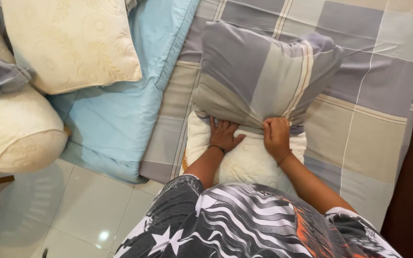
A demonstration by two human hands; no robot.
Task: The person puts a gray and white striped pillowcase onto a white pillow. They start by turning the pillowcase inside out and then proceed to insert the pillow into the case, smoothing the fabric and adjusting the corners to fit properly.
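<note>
A cream pillow (247, 160) lies on the bed edge in front of me, its far part inside a grey, beige and lilac checked pillowcase (259, 71). My left hand (223, 134) rests flat on the bare pillow, fingers spread, fingertips at the pillowcase's open edge. My right hand (277, 136) is closed around a bunched fold of the pillowcase hem. A dark band circles my left wrist and a thin red band my right.
The bed carries a checked sheet (374, 95) matching the pillowcase. A light blue blanket (115, 114) lies left of it. A cream pillow (72, 40) and a cream bolster (15, 126) sit at far left, above a white tiled floor (87, 210).
</note>
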